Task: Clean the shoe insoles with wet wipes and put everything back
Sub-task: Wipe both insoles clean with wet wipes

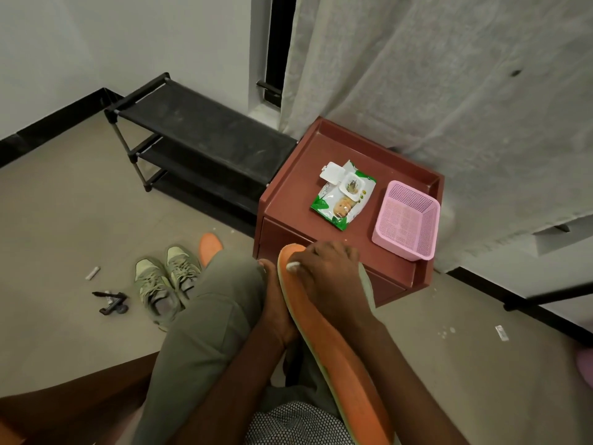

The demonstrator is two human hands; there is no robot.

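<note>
A long orange insole [324,335] with a green edge slants across my lap, its toe end up near the cabinet. My left hand [276,303] grips it from underneath along its left edge. My right hand [327,271] presses a white wet wipe [292,265] onto the toe end. A second orange insole [208,247] pokes out behind my left knee. The pair of green sneakers [165,279] stands on the floor to the left. The wet wipes pack [341,200] lies on the cabinet with its lid flipped open.
The red-brown cabinet [288,200] also carries an empty pink mesh basket [406,216]. A black three-tier shoe rack [199,136] stands behind it by the wall. Small black and white items [109,300] lie on the floor. A grey curtain [449,91] hangs at right.
</note>
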